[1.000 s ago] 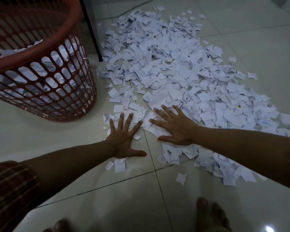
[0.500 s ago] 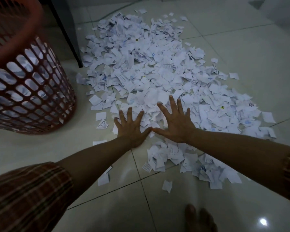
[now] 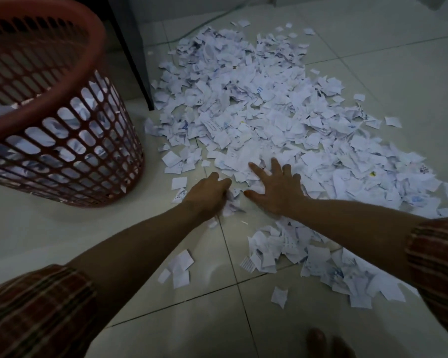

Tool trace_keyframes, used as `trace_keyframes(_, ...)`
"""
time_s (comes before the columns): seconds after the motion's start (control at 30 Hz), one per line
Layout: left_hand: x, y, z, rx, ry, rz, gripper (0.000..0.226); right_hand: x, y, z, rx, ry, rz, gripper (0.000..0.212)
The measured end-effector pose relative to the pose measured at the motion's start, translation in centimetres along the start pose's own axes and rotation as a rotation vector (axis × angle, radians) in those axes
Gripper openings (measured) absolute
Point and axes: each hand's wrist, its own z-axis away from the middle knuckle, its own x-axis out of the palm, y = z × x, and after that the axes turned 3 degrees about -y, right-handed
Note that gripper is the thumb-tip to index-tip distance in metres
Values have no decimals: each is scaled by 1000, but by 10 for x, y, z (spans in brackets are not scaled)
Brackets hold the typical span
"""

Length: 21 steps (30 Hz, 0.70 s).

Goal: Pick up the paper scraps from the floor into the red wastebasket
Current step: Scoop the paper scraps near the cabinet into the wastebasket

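Two bare toes of your foot show at the bottom edge, at 6 o'clock, on the pale tiled floor. Just beyond them, loose paper scraps lie singly on the tiles, with a small cluster under your left forearm and a thicker patch under your right forearm. Your plaid sleeves frame both lower corners.

Your left hand sits at the near edge of the heap, fingers curled under and bunched round a few crumpled scraps, gripping them against the floor. Your right hand lies just beside it at 3 o'clock, palm down, fingers spread and straight, pressing flat on the paper and grasping nothing.

Beyond both hands, from 12 to 2 o'clock, the main heap of white scraps spreads widely across the tiles, some pieces marked with blue ink.

At 10 o'clock from your hands stands the red wastebasket, upright, its lattice wall showing white paper already inside. A dark furniture leg slants down between the basket and the heap, and a thin cable runs along the floor at the far edge.
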Motion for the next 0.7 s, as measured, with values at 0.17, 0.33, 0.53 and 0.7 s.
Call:
trace_keyframes(0.17, -14, -14, 17, 4, 46, 2, 12, -1, -29, 3, -46, 113, -115, 46)
trace_keyframes(0.33, -37, -13, 16, 19, 151, 15, 12, -21, -26, -13, -181, 26, -198, 21)
trace_keyframes(0.53, -73, 9, 8, 94, 265, 1, 8, -61, -22, -19, -266, 7, -129, 9)
trace_keyframes(0.7, -118, 25, 5, 155, 348, -29, 5, -107, -32, -18, -339, 80, -143, 9)
